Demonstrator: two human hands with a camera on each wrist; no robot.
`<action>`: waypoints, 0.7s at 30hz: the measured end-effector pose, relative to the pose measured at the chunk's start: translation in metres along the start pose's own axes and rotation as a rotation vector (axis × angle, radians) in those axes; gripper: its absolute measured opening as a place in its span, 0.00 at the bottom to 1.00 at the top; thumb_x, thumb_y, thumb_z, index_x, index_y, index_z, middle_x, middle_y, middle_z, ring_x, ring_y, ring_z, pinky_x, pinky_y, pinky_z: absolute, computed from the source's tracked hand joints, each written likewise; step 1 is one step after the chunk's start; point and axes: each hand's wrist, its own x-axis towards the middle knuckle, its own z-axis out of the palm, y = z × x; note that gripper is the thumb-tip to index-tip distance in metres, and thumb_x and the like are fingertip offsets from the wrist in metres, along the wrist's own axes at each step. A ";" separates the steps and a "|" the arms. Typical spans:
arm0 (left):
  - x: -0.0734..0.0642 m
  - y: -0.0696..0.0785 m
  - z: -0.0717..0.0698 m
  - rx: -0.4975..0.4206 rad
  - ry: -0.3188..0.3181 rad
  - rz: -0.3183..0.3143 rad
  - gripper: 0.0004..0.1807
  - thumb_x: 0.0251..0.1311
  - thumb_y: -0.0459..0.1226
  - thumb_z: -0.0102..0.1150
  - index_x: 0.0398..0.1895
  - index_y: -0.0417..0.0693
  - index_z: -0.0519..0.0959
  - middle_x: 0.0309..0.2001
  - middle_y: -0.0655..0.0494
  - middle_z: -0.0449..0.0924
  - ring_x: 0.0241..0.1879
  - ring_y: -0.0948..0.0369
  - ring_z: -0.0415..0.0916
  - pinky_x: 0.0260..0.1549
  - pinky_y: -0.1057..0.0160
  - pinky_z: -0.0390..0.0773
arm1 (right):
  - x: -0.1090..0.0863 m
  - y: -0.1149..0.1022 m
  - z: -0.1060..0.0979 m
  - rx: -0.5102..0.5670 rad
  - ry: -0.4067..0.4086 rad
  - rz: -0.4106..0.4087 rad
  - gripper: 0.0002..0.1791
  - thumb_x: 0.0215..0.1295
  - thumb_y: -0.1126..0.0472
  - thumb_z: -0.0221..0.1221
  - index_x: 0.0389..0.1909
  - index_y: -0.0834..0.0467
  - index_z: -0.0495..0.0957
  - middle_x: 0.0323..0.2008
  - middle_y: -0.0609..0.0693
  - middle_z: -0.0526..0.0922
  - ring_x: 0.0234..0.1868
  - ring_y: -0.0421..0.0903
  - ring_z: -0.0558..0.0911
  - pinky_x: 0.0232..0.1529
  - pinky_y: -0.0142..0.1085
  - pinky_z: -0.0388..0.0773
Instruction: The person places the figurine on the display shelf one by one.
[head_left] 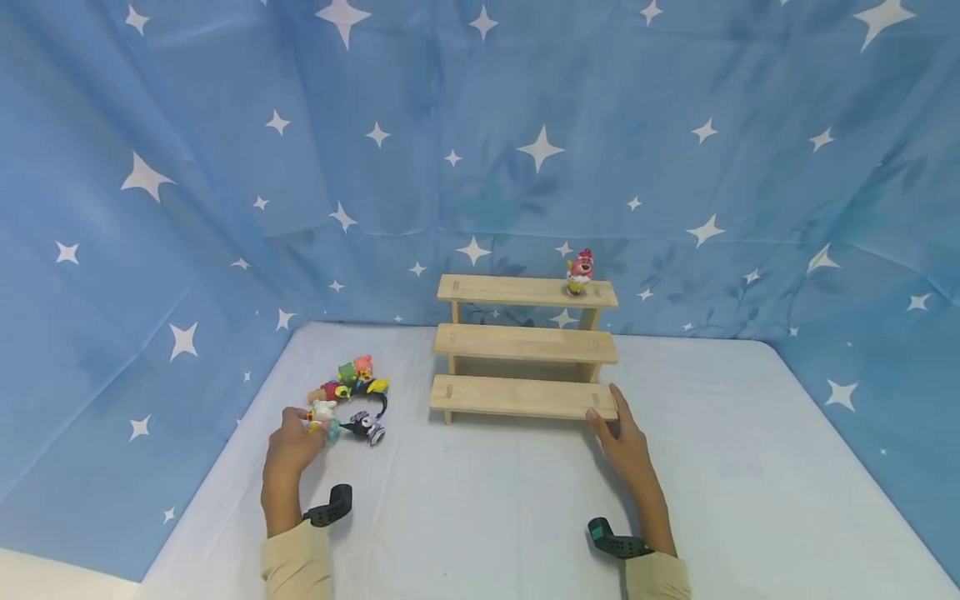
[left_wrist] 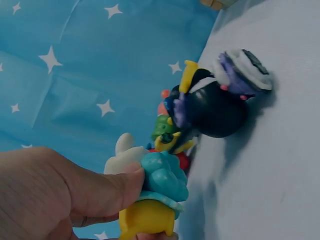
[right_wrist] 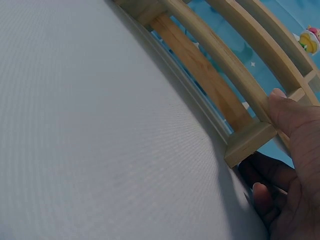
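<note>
Blue cloth (head_left: pixel 390 196) printed with white stars hangs behind and to the left of the white-covered bench (head_left: pixel 495 517). Clock positions below are as seen in the head view, twelve at the far side.

Leftmost, the left hand (head_left: pixel 292 446), with a tan sleeve (head_left: pixel 296 558) and a black wrist device (head_left: pixel 330 507), grips the white-eared figurine (left_wrist: pixel 165 172), which has a turquoise upper part and a yellow lower part. Its thumb presses on the turquoise section; whether the piece touches the bench cannot be determined. From this piece, a red figurine (head_left: pixel 333 391) lies at one o'clock, a green figurine (head_left: pixel 347 372) farther out at one, and a coral-pink figurine (head_left: pixel 363 367) between one and two. A black-and-purple figurine (head_left: pixel 366 427) lies tipped over between three and four o'clock, on the bench.

Well apart, between two and three o'clock from the group, stands a three-tier wooden shelf (head_left: pixel 517 396). Its top tier bears an upright pink figurine (head_left: pixel 581 273) near the right end, at one o'clock from the shelf's centre.

Rightmost, the right hand (head_left: pixel 626 442) holds the lowest tier's near right corner, at four o'clock: thumb against the front edge, other fingers (right_wrist: pixel 272 172) around the end.
</note>
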 end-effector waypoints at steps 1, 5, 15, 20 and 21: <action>-0.001 0.000 -0.001 -0.016 0.010 -0.014 0.33 0.71 0.45 0.43 0.67 0.30 0.51 0.62 0.21 0.61 0.57 0.33 0.66 0.51 0.37 0.70 | 0.000 0.000 0.000 0.001 0.002 -0.003 0.45 0.72 0.38 0.46 0.79 0.52 0.38 0.77 0.63 0.46 0.76 0.66 0.49 0.72 0.62 0.47; -0.005 -0.001 -0.003 -0.147 0.087 -0.073 0.33 0.74 0.46 0.42 0.69 0.30 0.49 0.57 0.25 0.68 0.49 0.41 0.76 0.45 0.48 0.78 | 0.000 -0.001 -0.001 -0.002 0.003 0.004 0.45 0.72 0.37 0.47 0.79 0.52 0.38 0.77 0.63 0.46 0.76 0.66 0.49 0.72 0.61 0.47; -0.003 0.007 -0.007 -0.961 -0.032 0.055 0.37 0.74 0.43 0.43 0.77 0.45 0.37 0.58 0.48 0.64 0.42 0.69 0.81 0.52 0.67 0.78 | 0.001 -0.001 0.000 -0.007 0.004 0.017 0.45 0.71 0.36 0.47 0.79 0.50 0.38 0.77 0.62 0.45 0.76 0.65 0.49 0.72 0.61 0.47; -0.005 0.020 -0.006 -1.371 -0.203 0.179 0.26 0.72 0.40 0.46 0.69 0.53 0.52 0.55 0.57 0.65 0.52 0.65 0.73 0.56 0.69 0.75 | -0.001 -0.001 0.000 -0.008 0.008 0.021 0.46 0.71 0.36 0.47 0.79 0.52 0.38 0.77 0.62 0.46 0.76 0.65 0.49 0.72 0.61 0.47; -0.006 0.022 -0.004 -1.442 -0.228 0.201 0.22 0.72 0.39 0.46 0.65 0.53 0.56 0.55 0.57 0.67 0.51 0.65 0.72 0.54 0.70 0.76 | -0.001 -0.001 0.000 -0.007 0.008 0.021 0.45 0.71 0.36 0.47 0.79 0.52 0.38 0.77 0.62 0.46 0.76 0.65 0.48 0.72 0.61 0.47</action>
